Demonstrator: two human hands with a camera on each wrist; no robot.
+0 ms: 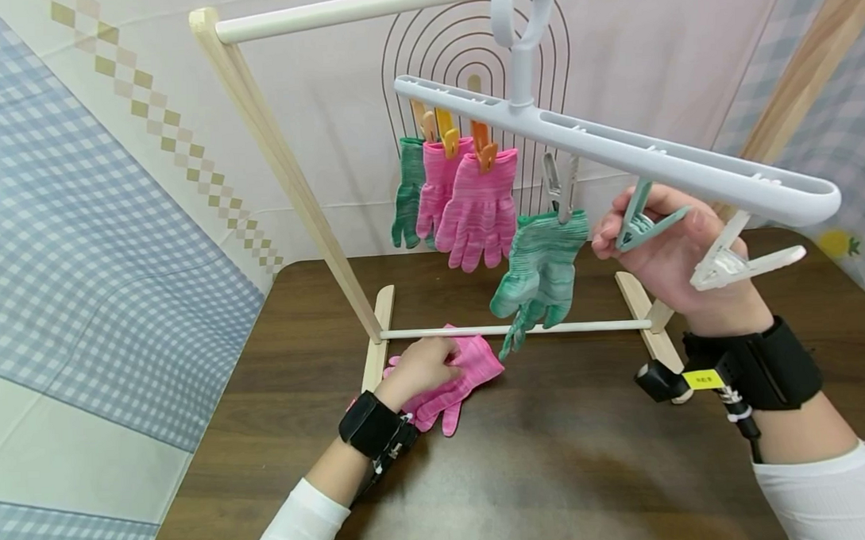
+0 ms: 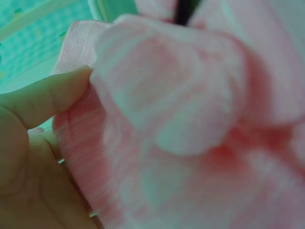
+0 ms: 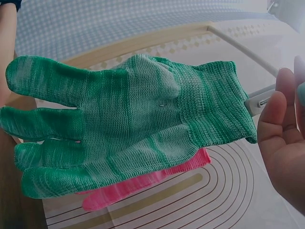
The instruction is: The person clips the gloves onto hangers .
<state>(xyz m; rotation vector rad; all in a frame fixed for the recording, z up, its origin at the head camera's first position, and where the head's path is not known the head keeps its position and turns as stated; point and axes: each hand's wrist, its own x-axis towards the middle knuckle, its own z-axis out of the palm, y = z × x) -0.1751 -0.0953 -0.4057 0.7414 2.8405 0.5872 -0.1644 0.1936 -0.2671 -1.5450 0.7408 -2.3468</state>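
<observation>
On the table lies a pink knit glove (image 1: 478, 360), partly covered by my left hand (image 1: 423, 371). The left wrist view shows thumb and fingers pinching the edge of this glove (image 2: 167, 95). My right hand (image 1: 672, 273) is raised under the white hanger (image 1: 614, 148), its fingers loosely bent just behind a teal clothespin (image 1: 638, 223). Whether they touch that clothespin I cannot tell. Left of them, a green glove (image 1: 542, 258) hangs by its cuff from a grey clothespin (image 1: 562, 190). It fills the middle of the right wrist view, beside my right hand (image 3: 283, 143).
Farther left on the hanger, two pink gloves (image 1: 480, 205) and another green one (image 1: 408, 191) hang from orange, yellow and beige clothespins. A white clothespin (image 1: 733, 263) dangles near the right end. The wooden rack (image 1: 286, 164) stands on the brown table (image 1: 553, 456).
</observation>
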